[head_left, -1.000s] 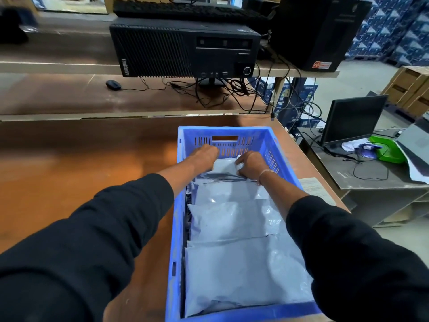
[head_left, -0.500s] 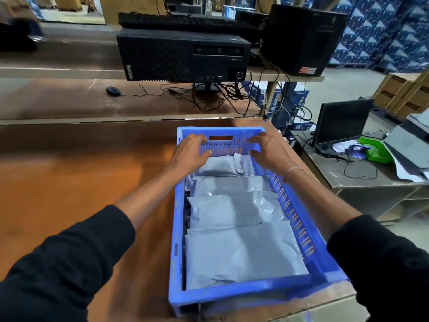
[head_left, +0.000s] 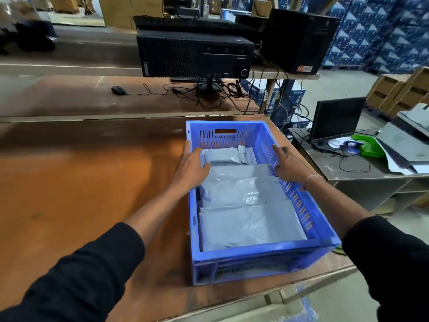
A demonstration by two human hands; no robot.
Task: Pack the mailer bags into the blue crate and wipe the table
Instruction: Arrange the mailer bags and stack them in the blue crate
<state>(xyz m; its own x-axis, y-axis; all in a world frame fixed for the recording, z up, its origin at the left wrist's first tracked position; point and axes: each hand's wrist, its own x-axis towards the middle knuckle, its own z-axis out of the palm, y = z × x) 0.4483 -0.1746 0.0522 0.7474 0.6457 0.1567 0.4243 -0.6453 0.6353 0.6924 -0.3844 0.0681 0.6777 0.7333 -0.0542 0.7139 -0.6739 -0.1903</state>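
Observation:
The blue crate (head_left: pixel 260 254) stands on the brown table (head_left: pixel 88 182), near its right front corner. Several grey mailer bags (head_left: pixel 250 225) lie inside it, overlapping from front to back, with a smaller bag (head_left: pixel 226 155) at the far end. My left hand (head_left: pixel 191 165) grips the crate's left wall, thumb inside and fingers over the rim. On the opposite wall my right hand (head_left: pixel 289 166) grips in the same way. No cloth is in view.
A black desktop computer (head_left: pixel 195 55) and a second black box (head_left: pixel 299 40) sit on a raised shelf behind. A mouse (head_left: pixel 118 90) and tangled cables (head_left: pixel 213 94) lie below it. To the right stands a lower desk with a monitor (head_left: pixel 336 118).
Both hands left the far mailer bag, moved out to the crate's side walls and slid back toward me along them. The view has pulled back from the crate.

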